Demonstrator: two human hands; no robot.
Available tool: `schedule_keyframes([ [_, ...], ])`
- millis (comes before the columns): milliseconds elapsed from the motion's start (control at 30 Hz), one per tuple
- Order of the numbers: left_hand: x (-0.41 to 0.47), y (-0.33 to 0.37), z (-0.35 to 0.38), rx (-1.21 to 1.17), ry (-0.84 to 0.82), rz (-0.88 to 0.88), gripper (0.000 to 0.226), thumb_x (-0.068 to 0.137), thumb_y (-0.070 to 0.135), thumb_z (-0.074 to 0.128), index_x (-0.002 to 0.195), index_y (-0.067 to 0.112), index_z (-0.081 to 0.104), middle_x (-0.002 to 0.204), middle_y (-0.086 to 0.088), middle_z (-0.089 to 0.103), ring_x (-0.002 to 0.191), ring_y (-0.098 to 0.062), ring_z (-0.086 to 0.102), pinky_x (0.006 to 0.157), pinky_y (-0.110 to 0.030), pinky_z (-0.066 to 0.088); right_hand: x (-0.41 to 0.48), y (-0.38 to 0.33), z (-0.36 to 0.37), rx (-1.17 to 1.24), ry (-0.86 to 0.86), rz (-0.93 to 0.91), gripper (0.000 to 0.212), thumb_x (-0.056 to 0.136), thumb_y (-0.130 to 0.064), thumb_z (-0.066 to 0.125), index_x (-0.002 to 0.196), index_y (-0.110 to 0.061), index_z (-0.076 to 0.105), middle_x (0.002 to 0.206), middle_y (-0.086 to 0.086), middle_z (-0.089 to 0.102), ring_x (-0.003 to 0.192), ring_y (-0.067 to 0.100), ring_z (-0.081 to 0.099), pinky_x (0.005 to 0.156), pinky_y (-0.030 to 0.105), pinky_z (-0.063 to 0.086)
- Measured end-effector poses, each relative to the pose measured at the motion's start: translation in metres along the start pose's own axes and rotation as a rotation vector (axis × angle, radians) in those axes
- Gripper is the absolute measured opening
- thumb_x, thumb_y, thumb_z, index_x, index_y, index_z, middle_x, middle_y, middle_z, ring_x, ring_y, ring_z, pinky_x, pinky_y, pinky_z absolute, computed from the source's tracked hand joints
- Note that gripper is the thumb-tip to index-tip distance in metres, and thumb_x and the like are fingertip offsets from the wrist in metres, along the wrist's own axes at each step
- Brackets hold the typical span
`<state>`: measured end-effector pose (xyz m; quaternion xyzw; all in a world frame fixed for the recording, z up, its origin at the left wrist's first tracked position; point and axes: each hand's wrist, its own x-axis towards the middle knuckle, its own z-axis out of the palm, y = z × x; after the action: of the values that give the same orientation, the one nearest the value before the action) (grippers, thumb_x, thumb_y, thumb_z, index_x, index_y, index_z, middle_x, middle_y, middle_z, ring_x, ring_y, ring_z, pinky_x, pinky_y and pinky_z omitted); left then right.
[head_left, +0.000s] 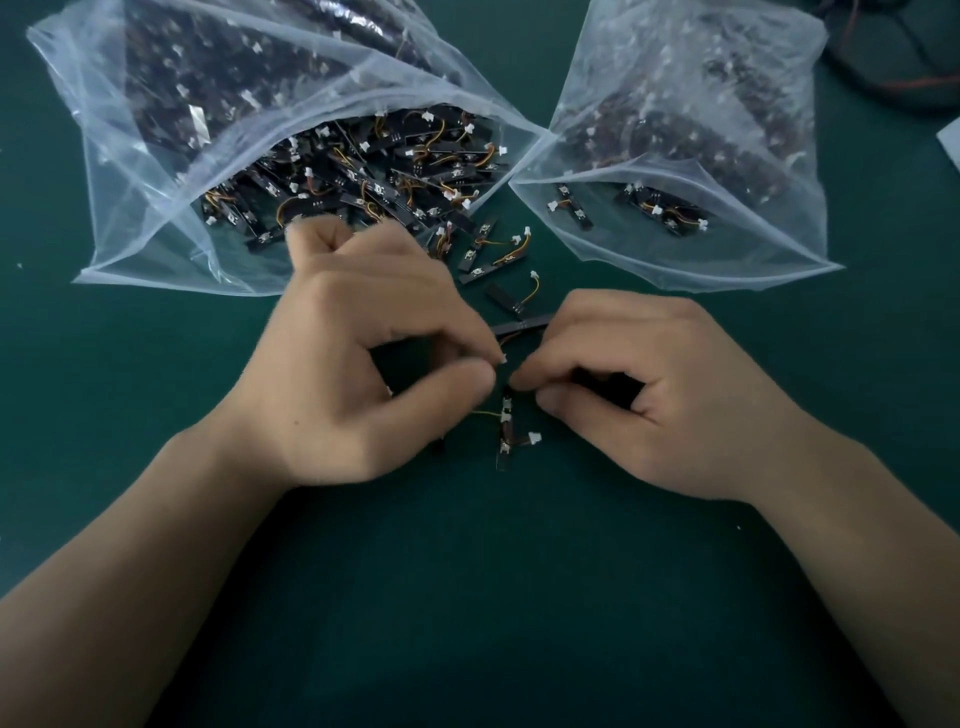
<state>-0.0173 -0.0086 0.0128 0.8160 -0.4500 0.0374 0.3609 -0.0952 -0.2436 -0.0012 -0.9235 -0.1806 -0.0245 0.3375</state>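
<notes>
Green mat, two bare hands meeting at centre.
Left hand pinches white connector wired to black strip. Right hand curled, fingertips at second strip lying just below; grip blurred, cannot tell. Full bag and sparser bag beyond.

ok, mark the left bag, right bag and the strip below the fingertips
left bag (156, 249): head view, bare lower lip.
right bag (701, 257): head view, bare lower lip.
strip (505, 436): head view, mid-body.
</notes>
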Motion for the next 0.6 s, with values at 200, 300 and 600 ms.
schedule_keyframes([
  [200, 0.0027, -0.0046, 0.0024, 0.147, 0.190, -0.128, 0.020, 0.088, 0.017, 0.064, 0.072, 0.021, 0.074, 0.076, 0.019, 0.067, 0.084, -0.010, 0.061, 0.096, -0.045, 0.024, 0.0006, -0.0043, 0.0015, -0.027, -0.013, 0.010, 0.017, 0.095, -0.039, 0.065, 0.095, -0.028, 0.078, 0.089, -0.016, 0.062, 0.084, 0.008, 0.062, 0.069, 0.033, 0.050],
  [300, 0.0022, -0.0043, 0.0031, 0.162, 0.146, -0.103, 0.020, 0.084, 0.017, 0.061, 0.070, 0.023, 0.074, 0.073, 0.023, 0.062, 0.084, -0.010, 0.060, 0.094, -0.042, 0.022, -0.0006, -0.0043, -0.0002, -0.045, -0.029, -0.013, 0.019, 0.094, -0.038, 0.066, 0.100, -0.028, 0.080, 0.091, -0.013, 0.063, 0.085, 0.010, 0.062, 0.071, 0.039, 0.052],
  [600, 0.0019, -0.0057, 0.0075, 0.217, 0.004, 0.102, 0.026, 0.073, 0.008, 0.054, 0.057, 0.023, 0.070, 0.054, 0.011, 0.057, 0.073, -0.017, 0.056, 0.091, -0.043, 0.022, 0.0002, -0.0066, 0.0018, -0.105, -0.016, -0.019, 0.018, 0.089, -0.037, 0.070, 0.100, -0.027, 0.079, 0.089, -0.011, 0.063, 0.083, 0.011, 0.061, 0.073, 0.038, 0.052],
])
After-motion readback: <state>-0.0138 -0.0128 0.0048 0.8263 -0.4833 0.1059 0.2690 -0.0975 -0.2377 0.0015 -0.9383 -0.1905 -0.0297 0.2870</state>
